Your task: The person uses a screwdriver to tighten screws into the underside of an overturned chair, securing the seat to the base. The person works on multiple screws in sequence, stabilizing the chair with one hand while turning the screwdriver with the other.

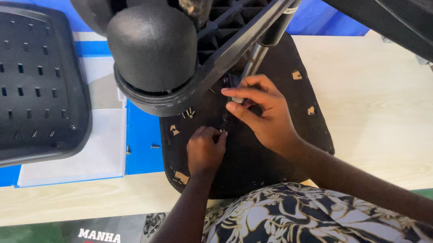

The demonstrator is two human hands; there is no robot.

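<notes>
You are working on the underside of a black seat pan (286,145) that is lying face down near the front edge of the pale wooden table (394,115), with the five-star chair base (268,3) and its caster (153,46) standing up on the gas cylinder (256,60) above it. Your left hand (203,151) is curling its fingertips onto something small near the seat's centre; it looks like a screw, though I cannot tell for sure. Your right hand (263,112) is pinching at the mechanism just beside it, fingers partly closed.

Judgement: the assembly is heavy, stiff and top-heavy, so grip the rigid base arm or the cylinder, not the padded rim. The fastener is tiny and slippery.

Loose screws (155,145) are lying just left of the seat. A perforated backrest (5,82) is resting at the table's far-left corner.
</notes>
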